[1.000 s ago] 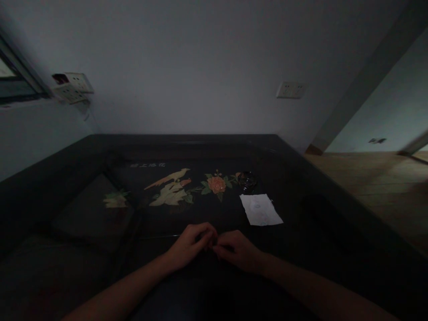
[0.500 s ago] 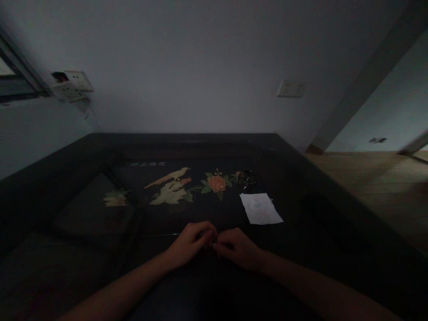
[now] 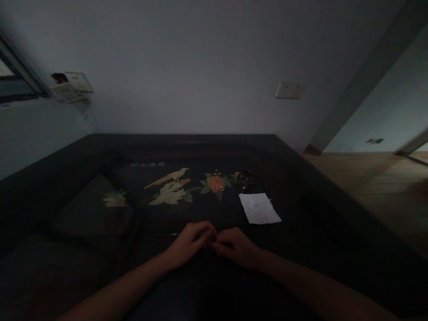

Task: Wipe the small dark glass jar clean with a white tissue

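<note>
My left hand (image 3: 195, 238) and my right hand (image 3: 236, 245) meet over the near part of a dark, glossy table (image 3: 187, 285). Fingers of both are curled, thumbs pressed to the fingertips, and the tips touch or almost touch one another. Whatever is pinched between them, if anything, is too small and dim to make out. Just beyond my right hand lies a creased white sheet of paper (image 3: 260, 208) with a faint mark on it. A round, clear glass dish (image 3: 246, 179), perhaps an ashtray, sits behind the paper.
The tabletop carries a bird picture (image 3: 170, 185) and an orange flower picture (image 3: 216, 183). A long dark object (image 3: 326, 218) lies at the right, hard to make out. Behind the table rises a pale wall with sockets (image 3: 289, 90); wooden floor (image 3: 368, 178) shows on the right.
The view has shifted very slightly, so the paper and wall sockets sit a little further left. Both hands keep the same pose and place.
</note>
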